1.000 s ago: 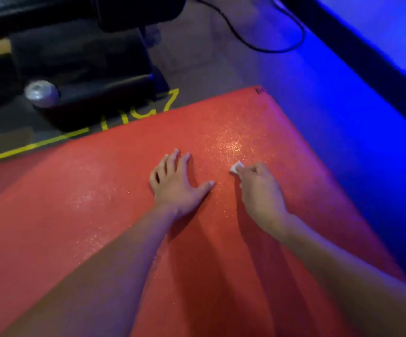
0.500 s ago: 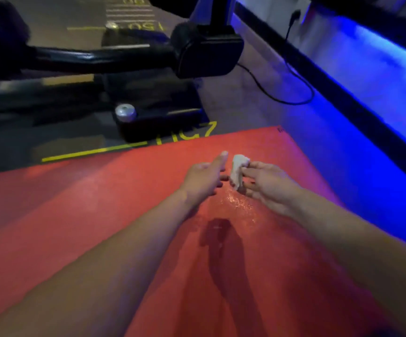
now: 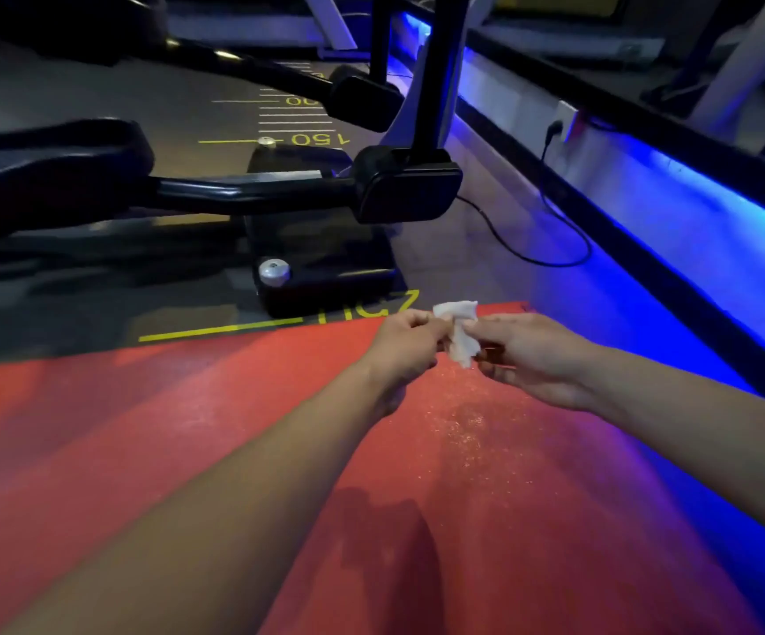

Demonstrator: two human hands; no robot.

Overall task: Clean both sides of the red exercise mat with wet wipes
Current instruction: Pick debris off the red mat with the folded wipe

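Nearest, at 6 o'clock, both forearms reach out over the red mat (image 3: 188, 405), which lies flat on the floor and fills the lower frame from 8 to 4 o'clock. Around the centre, just short of the hands, its surface glints with fine wet speckles, so this patch looks freshly wiped.

Just above centre, toward 12 o'clock, the two hands meet above the mat's far edge. The left hand (image 3: 410, 343) has its fingers curled and pinches one side of a small white wipe (image 3: 458, 330). The right hand (image 3: 536, 355) pinches the other side between thumb and fingertips, its remaining fingers loosely bent. The wipe is crumpled and held clear of the mat, hanging between the hands. My guess is that it is being unfolded or turned to a fresh face.

As for progress: the upward side seems partly done, since only the middle glistens. The left stretch toward 9 o'clock looks dry, though the dim light makes that hard to judge. Whether the underside has been cleaned cannot be told.

Beyond the mat, at 11 o'clock, a black machine (image 3: 325, 249) stands on the dark floor. Yellow floor markings (image 3: 321, 139) read "150", upside down from here. Nearer characters by the mat's edge are partly hidden and unreadable. At 2 o'clock a cable (image 3: 550, 258) runs to a wall plug beside a blue light strip (image 3: 692, 231).
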